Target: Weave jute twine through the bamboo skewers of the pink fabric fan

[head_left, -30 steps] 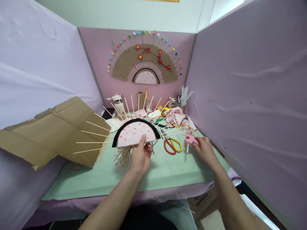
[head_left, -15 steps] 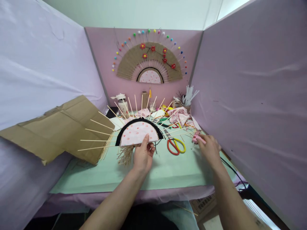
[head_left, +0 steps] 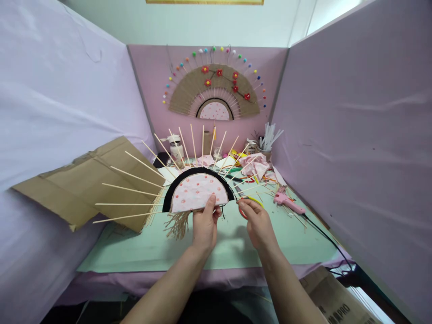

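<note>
My left hand point(head_left: 205, 227) is closed on the lower edge of a half-round craft fan point(head_left: 192, 193), thumb in front. Its pink dotted face has a black cord border point(head_left: 172, 191), and thin wooden sticks point(head_left: 135, 177) spread out from the curve. A frayed twine tassel point(head_left: 178, 225) hangs below. By the fan's right end, my right hand point(head_left: 258, 222) pinches what looks like the loose end of the black cord point(head_left: 236, 199). Behind that hand, scissors with red and yellow handles point(head_left: 254, 201) are partly hidden. A pink glue gun point(head_left: 288, 201) lies to the right.
A bent cardboard sheet point(head_left: 97, 180) leans at the left. Crumpled pink cloth point(head_left: 254, 165), a white bottle point(head_left: 176, 148) and a jar of glue sticks point(head_left: 269, 139) stand at the back. A finished fan point(head_left: 189, 94) hangs on the rear panel. The glue gun's cable point(head_left: 326, 236) runs off right.
My right hand has let go of the glue gun, leaving it on the table, and has moved left to the fan's right end. My left hand still holds the fan, now slightly nearer.
</note>
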Tool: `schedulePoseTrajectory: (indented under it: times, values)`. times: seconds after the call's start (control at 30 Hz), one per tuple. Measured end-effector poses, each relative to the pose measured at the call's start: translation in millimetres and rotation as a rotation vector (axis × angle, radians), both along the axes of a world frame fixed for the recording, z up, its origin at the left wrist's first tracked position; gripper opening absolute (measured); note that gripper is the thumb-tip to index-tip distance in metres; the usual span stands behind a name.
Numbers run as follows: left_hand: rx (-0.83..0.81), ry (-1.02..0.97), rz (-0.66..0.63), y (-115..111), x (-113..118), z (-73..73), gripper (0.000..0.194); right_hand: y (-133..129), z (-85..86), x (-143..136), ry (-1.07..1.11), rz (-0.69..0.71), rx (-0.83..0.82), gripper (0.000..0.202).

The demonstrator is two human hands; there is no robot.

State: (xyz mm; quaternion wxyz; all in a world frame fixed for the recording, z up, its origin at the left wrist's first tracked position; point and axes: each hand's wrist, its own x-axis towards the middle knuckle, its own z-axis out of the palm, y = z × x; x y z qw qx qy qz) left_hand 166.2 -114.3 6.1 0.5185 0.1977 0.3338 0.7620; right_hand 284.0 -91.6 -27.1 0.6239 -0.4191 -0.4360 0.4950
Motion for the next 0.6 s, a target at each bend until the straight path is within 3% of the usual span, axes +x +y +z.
schedulePoseTrajectory:
  times: [0.23,0.6]
  values:
    - [0.014,-0.003,0.002,0.2,-1.8,-2.0,0.029,2.1,-2.6,-8.8,0.091,0.003,-0.016,0.021]
    - [0.007,-0.004,0.005,0.5,-1.4,-1.4,0.031,2.7,-5.3,-11.1,0.057,-0.045,-0.043,0.022]
